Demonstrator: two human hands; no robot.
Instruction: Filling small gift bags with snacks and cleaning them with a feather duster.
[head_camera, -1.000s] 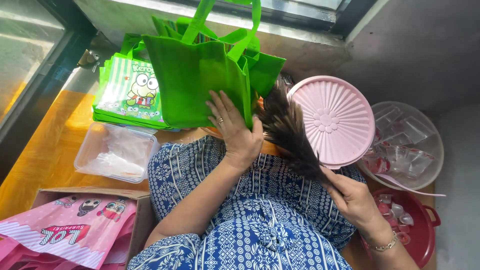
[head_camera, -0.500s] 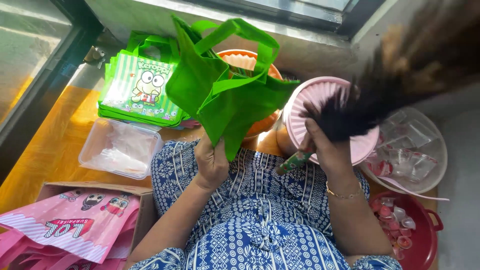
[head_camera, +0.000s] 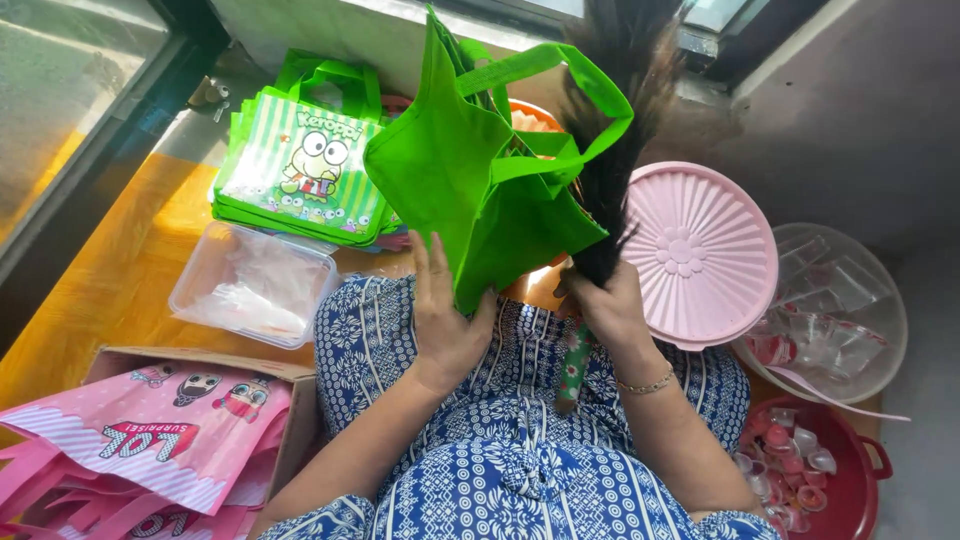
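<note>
The left hand (head_camera: 445, 320) lay flat and open against the near side of a plain green tote bag (head_camera: 470, 190), fingers spread upward, steadying it rather than gripping it. The right hand (head_camera: 605, 305) was closed around the handle of a dark feather duster (head_camera: 615, 130), whose bristles stood upright just right of the bag and partly through its looped handles. The duster's patterned green handle (head_camera: 573, 365) stuck out below the fist. Both hands were raised above a lap covered in blue and white patterned cloth (head_camera: 500, 450).

Behind the bag, something orange, possibly a bowl, was mostly hidden. Further left lay a stack of green striped bags with a cartoon frog (head_camera: 305, 165), and nearer, a clear plastic container (head_camera: 250, 285) on the yellow floor. At the near left, a cardboard box (head_camera: 190, 362) held pink printed bags (head_camera: 150, 440). To the right sat a round pink lid (head_camera: 700, 255), a clear tub of small cups (head_camera: 835, 310), and a red basin (head_camera: 850, 480).
</note>
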